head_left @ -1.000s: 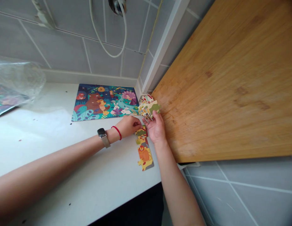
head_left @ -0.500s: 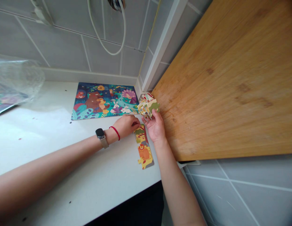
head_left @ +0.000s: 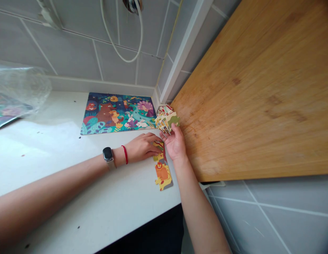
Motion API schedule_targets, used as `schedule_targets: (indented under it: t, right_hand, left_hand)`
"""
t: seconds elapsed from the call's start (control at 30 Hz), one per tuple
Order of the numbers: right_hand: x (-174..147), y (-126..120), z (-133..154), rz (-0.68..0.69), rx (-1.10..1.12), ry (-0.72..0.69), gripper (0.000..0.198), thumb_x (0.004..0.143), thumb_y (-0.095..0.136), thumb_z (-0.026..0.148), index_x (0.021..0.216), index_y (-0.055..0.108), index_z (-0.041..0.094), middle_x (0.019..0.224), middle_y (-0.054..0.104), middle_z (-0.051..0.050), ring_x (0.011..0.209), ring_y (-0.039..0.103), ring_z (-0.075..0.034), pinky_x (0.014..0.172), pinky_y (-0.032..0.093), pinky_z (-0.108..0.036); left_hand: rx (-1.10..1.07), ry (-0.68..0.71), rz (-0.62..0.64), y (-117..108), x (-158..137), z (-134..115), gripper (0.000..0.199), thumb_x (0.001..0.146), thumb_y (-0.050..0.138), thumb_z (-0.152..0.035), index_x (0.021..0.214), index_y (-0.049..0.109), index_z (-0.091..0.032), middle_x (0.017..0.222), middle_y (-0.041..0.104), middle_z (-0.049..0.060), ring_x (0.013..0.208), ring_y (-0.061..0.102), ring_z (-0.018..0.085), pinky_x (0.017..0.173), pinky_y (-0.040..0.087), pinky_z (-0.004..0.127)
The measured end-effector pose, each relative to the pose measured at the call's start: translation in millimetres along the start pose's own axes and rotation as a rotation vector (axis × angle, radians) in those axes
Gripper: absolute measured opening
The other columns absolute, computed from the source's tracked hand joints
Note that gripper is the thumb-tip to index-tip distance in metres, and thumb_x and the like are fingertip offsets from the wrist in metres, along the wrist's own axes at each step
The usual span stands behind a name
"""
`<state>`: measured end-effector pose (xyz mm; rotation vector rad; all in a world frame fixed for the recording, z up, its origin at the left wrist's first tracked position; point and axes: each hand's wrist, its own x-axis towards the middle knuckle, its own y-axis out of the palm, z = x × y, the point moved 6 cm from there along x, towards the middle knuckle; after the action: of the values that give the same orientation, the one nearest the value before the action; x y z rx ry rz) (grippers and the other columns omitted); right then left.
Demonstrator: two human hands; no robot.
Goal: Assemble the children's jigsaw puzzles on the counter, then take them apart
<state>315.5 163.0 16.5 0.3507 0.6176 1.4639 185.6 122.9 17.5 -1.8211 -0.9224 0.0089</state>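
A strip of joined jigsaw puzzle pieces [head_left: 162, 172], yellow with an orange lion, lies on the white table. My left hand [head_left: 142, 147] rests at the strip's far end, its fingers stretched over the top pieces and partly covering them. My right hand [head_left: 175, 144], palm turned up, grips a loose bunch of puzzle pieces [head_left: 166, 119] with the thumb on top; some of its fingers are hidden beneath. Just beyond my hands is an assembled puzzle [head_left: 118, 113] with a bear, rabbits and a peacock on dark blue and teal.
A wooden panel [head_left: 248, 91] stands close along the right of my right arm. On the left, a clear plastic bag [head_left: 23, 88] lies by another colourful printed sheet [head_left: 10, 114]. A grey tiled wall [head_left: 74, 53] with a hanging white cable [head_left: 121, 56] closes off the back.
My left hand has gone from curled fingers at the strip's top end to fingers extended flat over it. My right hand keeps its bunch of pieces in the same place.
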Motion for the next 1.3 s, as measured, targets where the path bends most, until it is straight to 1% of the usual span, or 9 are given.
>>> schedule_targets:
  t: [0.1, 0.23, 0.5, 0.73, 0.87, 1.07, 1.17, 1.23, 1.3]
  right_hand:
    - [0.1, -0.4, -0.8, 0.005, -0.004, 0.005, 0.028, 0.074, 0.080, 0.035, 0.094, 0.064, 0.025, 0.095, 0.072, 0.004, 0.080, 0.069, -0.013, 0.071, 0.061, -0.028]
    - [-0.2, -0.8, -1.2, -0.006, 0.008, 0.015, 0.028, 0.074, 0.080, 0.035, 0.095, 0.064, 0.026, 0.095, 0.072, 0.004, 0.081, 0.069, -0.013, 0.072, 0.060, -0.028]
    - [0.0, 0.6, -0.7, -0.001, 0.017, 0.013, 0.028, 0.074, 0.080, 0.034, 0.094, 0.063, 0.025, 0.095, 0.073, 0.004, 0.081, 0.070, -0.013, 0.070, 0.061, -0.027]
    - [-0.6, 1.0, -1.0, -0.006, 0.029, 0.011, 0.024, 0.075, 0.078, 0.033, 0.092, 0.062, 0.024, 0.094, 0.073, 0.004, 0.079, 0.069, -0.013, 0.070, 0.060, -0.027]
    - [-0.6, 1.4, -2.4, -0.001, 0.030, 0.012, 0.025, 0.074, 0.079, 0.032, 0.092, 0.063, 0.024, 0.094, 0.074, 0.003, 0.078, 0.069, -0.013, 0.070, 0.061, -0.028]
    - [-0.5, 1.5, -2.9, 0.005, 0.014, 0.000, 0.023, 0.077, 0.078, 0.031, 0.093, 0.063, 0.024, 0.092, 0.073, 0.004, 0.081, 0.069, -0.014, 0.071, 0.061, -0.029]
    - [-0.9, 1.6, -2.8, 0.000, 0.025, 0.008, 0.023, 0.076, 0.078, 0.030, 0.094, 0.064, 0.024, 0.092, 0.073, 0.004, 0.080, 0.069, -0.014, 0.070, 0.061, -0.029]
    - [-1.2, 2.1, -2.8, 0.001, 0.036, 0.020, 0.024, 0.076, 0.078, 0.030, 0.095, 0.065, 0.023, 0.092, 0.074, 0.004, 0.079, 0.069, -0.014, 0.069, 0.062, -0.029]
    - [-1.4, 2.4, -3.0, 0.001, 0.050, 0.033, 0.025, 0.076, 0.078, 0.030, 0.096, 0.066, 0.023, 0.093, 0.075, 0.003, 0.080, 0.070, -0.014, 0.069, 0.062, -0.029]
  left_hand:
    - [0.041, 0.014, 0.013, 2.8, -3.2, -0.6, 0.021, 0.098, 0.061, -0.031, 0.104, 0.081, -0.032, 0.128, 0.068, 0.008, 0.120, 0.059, 0.026, 0.102, 0.045, 0.040]
    - [0.052, -0.017, -0.011, 1.9, -4.3, 0.3, 0.020, 0.098, 0.062, -0.032, 0.104, 0.081, -0.033, 0.122, 0.070, 0.008, 0.110, 0.062, 0.025, 0.097, 0.047, 0.038]
    - [0.108, 0.022, -0.014, 3.1, -4.8, -2.4, 0.025, 0.100, 0.059, -0.038, 0.108, 0.081, -0.029, 0.112, 0.070, 0.010, 0.101, 0.062, 0.023, 0.093, 0.049, 0.036]
    - [0.186, -0.001, 0.065, 2.6, -5.5, -2.3, 0.029, 0.101, 0.055, -0.042, 0.112, 0.079, -0.031, 0.117, 0.068, 0.009, 0.103, 0.061, 0.025, 0.090, 0.049, 0.038]
    - [0.209, -0.020, 0.108, 2.1, -5.2, -3.5, 0.026, 0.101, 0.057, -0.038, 0.115, 0.078, -0.031, 0.119, 0.067, 0.009, 0.105, 0.060, 0.025, 0.088, 0.049, 0.038]
    - [0.244, -0.056, 0.117, 3.0, -5.7, -9.0, 0.026, 0.100, 0.057, -0.032, 0.117, 0.077, -0.033, 0.118, 0.067, 0.010, 0.103, 0.061, 0.027, 0.087, 0.050, 0.040]
    - [0.170, -0.064, 0.110, 0.2, -5.0, -7.7, 0.025, 0.098, 0.059, -0.032, 0.116, 0.077, -0.031, 0.119, 0.067, 0.011, 0.106, 0.062, 0.028, 0.090, 0.051, 0.043]
    - [0.000, -0.076, 0.088, -6.4, -3.8, -0.7, 0.024, 0.098, 0.058, -0.029, 0.111, 0.079, -0.027, 0.117, 0.070, 0.011, 0.105, 0.064, 0.026, 0.093, 0.051, 0.041]
    - [-0.219, -0.185, 0.017, -19.2, -2.8, 15.7, 0.025, 0.097, 0.056, -0.028, 0.103, 0.079, -0.021, 0.109, 0.073, 0.010, 0.100, 0.067, 0.022, 0.092, 0.053, 0.036]
